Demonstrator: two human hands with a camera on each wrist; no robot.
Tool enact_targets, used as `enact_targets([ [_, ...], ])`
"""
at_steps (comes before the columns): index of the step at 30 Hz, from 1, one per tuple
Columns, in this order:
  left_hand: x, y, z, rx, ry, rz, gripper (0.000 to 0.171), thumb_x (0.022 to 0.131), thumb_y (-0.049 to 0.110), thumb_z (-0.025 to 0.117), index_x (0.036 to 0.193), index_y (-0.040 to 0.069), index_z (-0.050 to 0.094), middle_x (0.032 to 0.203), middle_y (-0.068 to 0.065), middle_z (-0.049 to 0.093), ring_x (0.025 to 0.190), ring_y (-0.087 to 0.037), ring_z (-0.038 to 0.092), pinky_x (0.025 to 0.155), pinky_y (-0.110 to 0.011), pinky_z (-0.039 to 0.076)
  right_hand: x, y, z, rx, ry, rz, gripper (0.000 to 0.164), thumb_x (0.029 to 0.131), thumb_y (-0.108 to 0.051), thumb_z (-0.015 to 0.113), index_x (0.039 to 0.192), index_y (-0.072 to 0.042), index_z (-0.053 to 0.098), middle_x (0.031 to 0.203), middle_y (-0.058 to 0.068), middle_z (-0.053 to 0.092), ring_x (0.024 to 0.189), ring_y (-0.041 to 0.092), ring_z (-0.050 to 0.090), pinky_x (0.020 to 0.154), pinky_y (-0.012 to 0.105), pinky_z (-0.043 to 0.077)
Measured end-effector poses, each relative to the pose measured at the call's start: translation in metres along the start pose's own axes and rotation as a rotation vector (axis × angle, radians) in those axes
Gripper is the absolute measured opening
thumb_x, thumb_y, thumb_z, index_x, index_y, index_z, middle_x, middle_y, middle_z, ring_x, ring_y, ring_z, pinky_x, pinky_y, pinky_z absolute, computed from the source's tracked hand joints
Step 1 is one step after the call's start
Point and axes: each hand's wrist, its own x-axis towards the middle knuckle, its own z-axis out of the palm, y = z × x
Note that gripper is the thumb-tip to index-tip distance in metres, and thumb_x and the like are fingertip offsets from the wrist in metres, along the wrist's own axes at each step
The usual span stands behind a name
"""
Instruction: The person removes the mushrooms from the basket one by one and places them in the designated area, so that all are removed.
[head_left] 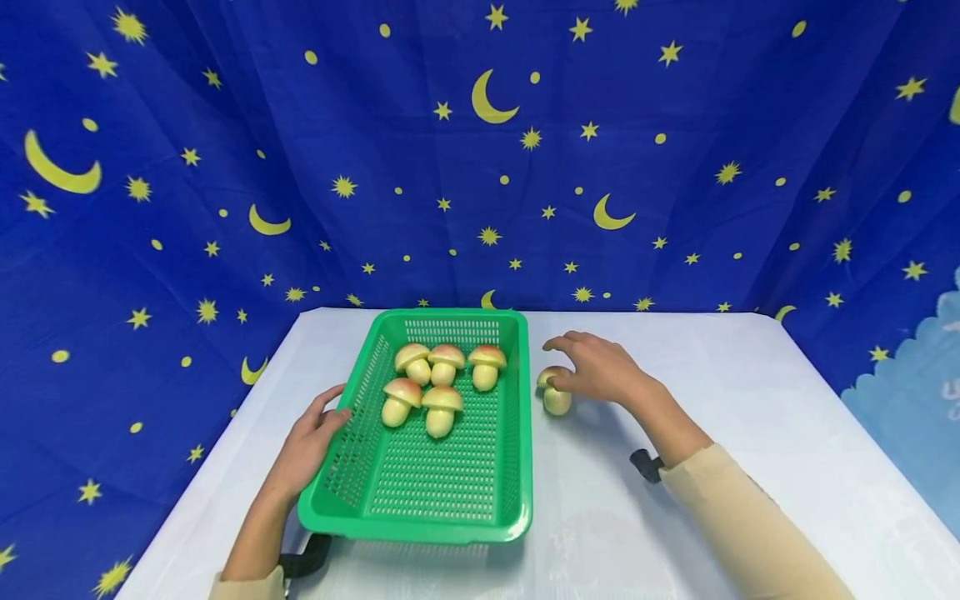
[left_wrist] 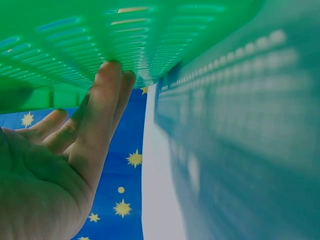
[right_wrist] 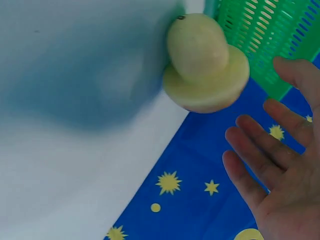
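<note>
A green plastic basket (head_left: 435, 530) stands left of the middle, with several toy mushrooms (head_left: 442, 400) lying in its far half. My left hand (head_left: 307, 446) holds the basket by its left side, thumb at the rim; in the left wrist view, fingers (left_wrist: 102, 95) reach up against its slotted underside. One more mushroom (head_left: 557, 402) lies outside, just right of the basket, pale stem towards me. Over it is my right hand (head_left: 600, 367), its fingers spread and loosely bent. The right wrist view shows a gap between those fingers (right_wrist: 250, 170) and the mushroom (right_wrist: 197, 55).
Under everything is a white tabletop (head_left: 750, 400). A blue cloth (head_left: 420, 167) with yellow moons and stars hangs behind the table and along its sides. Dark straps with camera mounts (head_left: 647, 465) sit at both wrists.
</note>
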Motion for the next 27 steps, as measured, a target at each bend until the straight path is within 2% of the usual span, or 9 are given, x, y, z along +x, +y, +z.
enact_targets([
  [13, 0.001, 0.0, 0.001, 0.016, 0.006, 0.002, 0.055, 0.102, 0.037, 0.046, 0.15, 0.017, 0.03, 0.123, -0.021, 0.058, 0.09, -0.026, 0.064, 0.073, -0.036, 0.053, 0.011, -0.004, -0.012, 0.13, 0.105, -0.11, 0.041, 0.088, -0.028, 0.071, 0.124, -0.01, 0.063, 0.117, 0.005, 0.064, 0.103, 0.024, 0.061, 0.084, 0.041, 0.049],
  [20, 0.0, 0.001, -0.001, -0.004, 0.005, -0.013, 0.056, 0.103, 0.036, 0.046, 0.151, 0.015, 0.028, 0.125, -0.022, 0.056, 0.089, -0.025, 0.064, 0.072, -0.035, 0.053, 0.018, -0.009, -0.013, 0.182, 0.104, -0.128, 0.043, 0.089, -0.029, 0.068, 0.125, -0.008, 0.062, 0.119, 0.006, 0.064, 0.103, 0.025, 0.061, 0.083, 0.041, 0.05],
  [27, 0.001, -0.003, 0.0, -0.005, 0.006, -0.001, 0.055, 0.102, 0.037, 0.046, 0.151, 0.016, 0.029, 0.124, -0.022, 0.057, 0.088, -0.026, 0.065, 0.071, -0.036, 0.053, 0.021, -0.013, -0.014, 0.167, 0.095, -0.117, 0.042, 0.089, -0.027, 0.067, 0.127, -0.009, 0.061, 0.119, 0.004, 0.063, 0.104, 0.023, 0.06, 0.083, 0.04, 0.05],
])
